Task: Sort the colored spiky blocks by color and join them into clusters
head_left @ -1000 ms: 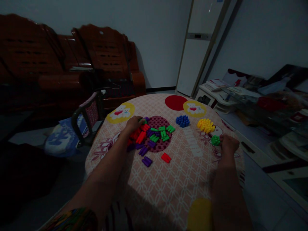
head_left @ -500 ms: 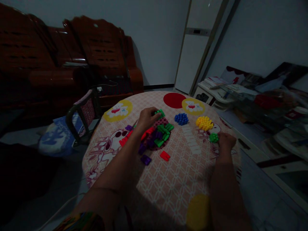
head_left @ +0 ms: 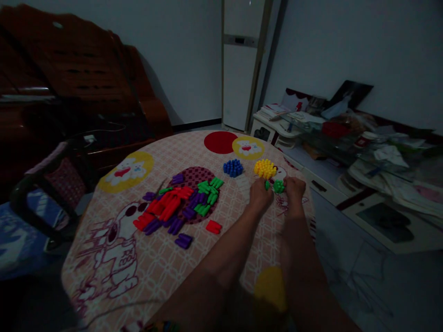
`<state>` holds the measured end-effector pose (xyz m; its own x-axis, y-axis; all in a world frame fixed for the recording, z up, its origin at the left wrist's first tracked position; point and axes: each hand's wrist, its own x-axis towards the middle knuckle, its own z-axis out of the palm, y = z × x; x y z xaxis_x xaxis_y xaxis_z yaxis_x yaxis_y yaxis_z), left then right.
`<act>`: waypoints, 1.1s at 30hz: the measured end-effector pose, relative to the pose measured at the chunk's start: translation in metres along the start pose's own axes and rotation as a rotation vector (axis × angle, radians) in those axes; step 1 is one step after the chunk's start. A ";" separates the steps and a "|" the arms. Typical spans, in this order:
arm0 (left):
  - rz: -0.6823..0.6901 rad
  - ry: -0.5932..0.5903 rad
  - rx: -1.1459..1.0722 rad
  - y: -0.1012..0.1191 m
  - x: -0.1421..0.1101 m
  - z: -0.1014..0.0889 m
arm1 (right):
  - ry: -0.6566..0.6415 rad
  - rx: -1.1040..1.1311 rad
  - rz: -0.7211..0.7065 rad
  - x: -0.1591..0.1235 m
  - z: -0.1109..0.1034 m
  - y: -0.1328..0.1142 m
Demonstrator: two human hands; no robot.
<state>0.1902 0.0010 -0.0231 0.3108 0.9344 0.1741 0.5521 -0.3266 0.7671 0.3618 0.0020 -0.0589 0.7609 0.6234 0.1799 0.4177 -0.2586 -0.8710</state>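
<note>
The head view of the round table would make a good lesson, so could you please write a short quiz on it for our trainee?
1. Multiple choice: which cluster does the right hand touch? (a) blue, (b) green, (c) yellow.
2. True or false: in the picture, the blue cluster lies left of the yellow cluster.
3. Short answer: which hand is nearer the pile of loose blocks?

Key: 1. b, the green cluster. 2. True. 3. The left hand.
</note>
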 end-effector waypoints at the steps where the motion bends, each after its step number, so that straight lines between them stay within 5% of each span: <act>1: 0.014 -0.001 -0.031 -0.001 -0.001 0.004 | 0.022 0.021 0.026 0.000 0.001 0.000; 21: 0.050 -0.106 -0.179 -0.004 -0.002 0.012 | 0.071 0.039 0.034 -0.002 0.000 -0.002; 25: 0.030 -0.088 0.005 -0.009 0.004 -0.023 | 0.054 0.066 0.071 -0.001 0.001 0.000; 28: 0.015 -0.132 0.176 -0.021 0.012 -0.068 | 0.060 0.050 0.046 -0.002 0.000 0.000; 33: -0.127 0.022 0.430 -0.056 0.013 -0.143 | 0.062 0.043 0.028 -0.004 -0.001 -0.003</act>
<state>0.0524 0.0522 0.0243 0.2060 0.9721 0.1120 0.8578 -0.2345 0.4574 0.3579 -0.0008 -0.0568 0.8019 0.5690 0.1821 0.3751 -0.2423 -0.8948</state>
